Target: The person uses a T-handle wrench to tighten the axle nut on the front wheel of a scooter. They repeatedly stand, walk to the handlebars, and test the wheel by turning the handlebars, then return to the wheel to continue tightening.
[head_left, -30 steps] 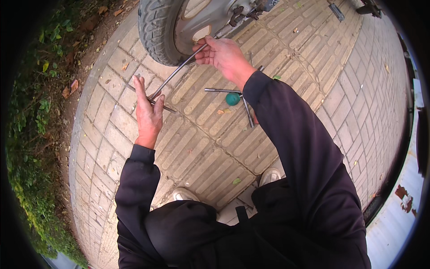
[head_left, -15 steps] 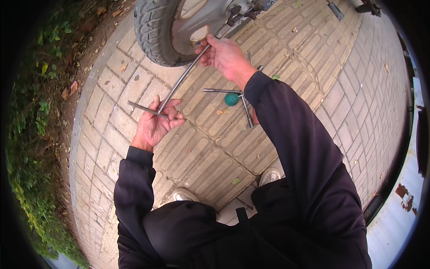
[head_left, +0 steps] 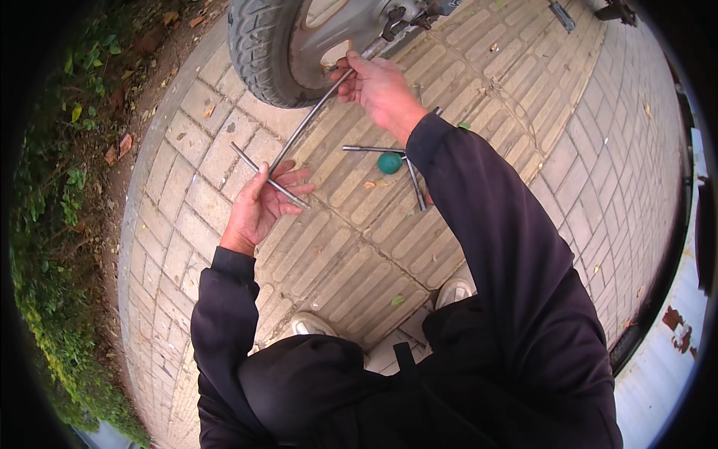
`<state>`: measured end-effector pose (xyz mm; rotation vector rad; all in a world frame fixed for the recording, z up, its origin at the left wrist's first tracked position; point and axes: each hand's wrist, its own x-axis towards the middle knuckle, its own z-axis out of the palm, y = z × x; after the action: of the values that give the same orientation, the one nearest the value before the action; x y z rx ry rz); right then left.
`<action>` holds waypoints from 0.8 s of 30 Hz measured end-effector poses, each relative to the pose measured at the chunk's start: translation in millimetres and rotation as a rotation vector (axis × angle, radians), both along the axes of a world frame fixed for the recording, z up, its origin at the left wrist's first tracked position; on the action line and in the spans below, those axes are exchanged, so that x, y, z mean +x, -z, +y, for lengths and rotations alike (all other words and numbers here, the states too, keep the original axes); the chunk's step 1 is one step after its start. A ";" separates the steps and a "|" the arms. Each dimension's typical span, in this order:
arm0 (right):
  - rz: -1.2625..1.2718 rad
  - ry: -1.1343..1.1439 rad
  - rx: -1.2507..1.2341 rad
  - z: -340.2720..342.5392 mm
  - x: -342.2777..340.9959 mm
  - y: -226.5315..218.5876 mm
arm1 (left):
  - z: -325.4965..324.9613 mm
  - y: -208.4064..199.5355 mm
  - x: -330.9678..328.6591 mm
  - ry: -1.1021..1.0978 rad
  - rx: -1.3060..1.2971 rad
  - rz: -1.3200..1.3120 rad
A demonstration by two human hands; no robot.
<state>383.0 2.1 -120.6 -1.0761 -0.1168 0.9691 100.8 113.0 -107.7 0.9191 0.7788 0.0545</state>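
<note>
A long steel T-handle wrench runs slantwise between my hands, its far end up by the wheel near the axle. My left hand is at its crossbar: the thumb lies over the bar, which crosses the palm, while the other fingers stretch outward. Farther up, my right hand pinches the shaft between thumb and fingers. Whether the wrench tip sits on a nut cannot be made out. On the paving below my right forearm lies a three-armed wrench with a green ball at its centre.
The wheel's grey swingarm and axle parts stand at the top. A small dark metal piece lies at the upper right. Shrubs edge the left, a rusty white panel the right. My shoes are near.
The wrench's crossbar has turned in my left hand, whose curled fingers have straightened. My right hand stays on the shaft; the view has shifted slightly.
</note>
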 end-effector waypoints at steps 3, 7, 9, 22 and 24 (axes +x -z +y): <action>0.077 -0.029 0.076 -1.7 2.4 -0.4 | 10.6 8.3 0.4 0.214 0.068 -0.081; 0.029 -0.007 -0.023 -1.9 1.6 -3.7 | -4.0 10.6 7.4 0.408 1.972 0.043; -0.025 -0.017 -0.105 -3.0 1.2 -4.4 | -15.4 9.3 7.6 0.228 1.903 0.078; 0.075 -0.054 0.045 -3.5 4.8 -2.2 | -9.7 34.1 12.9 0.149 1.050 -0.131; 0.036 -0.054 -0.004 -4.0 7.2 -3.1 | -8.5 32.0 14.2 0.216 1.632 -0.008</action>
<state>390.2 -1.8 -117.5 -1.0631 -0.1149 1.0377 115.0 104.5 -139.6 2.5267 0.5064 0.5614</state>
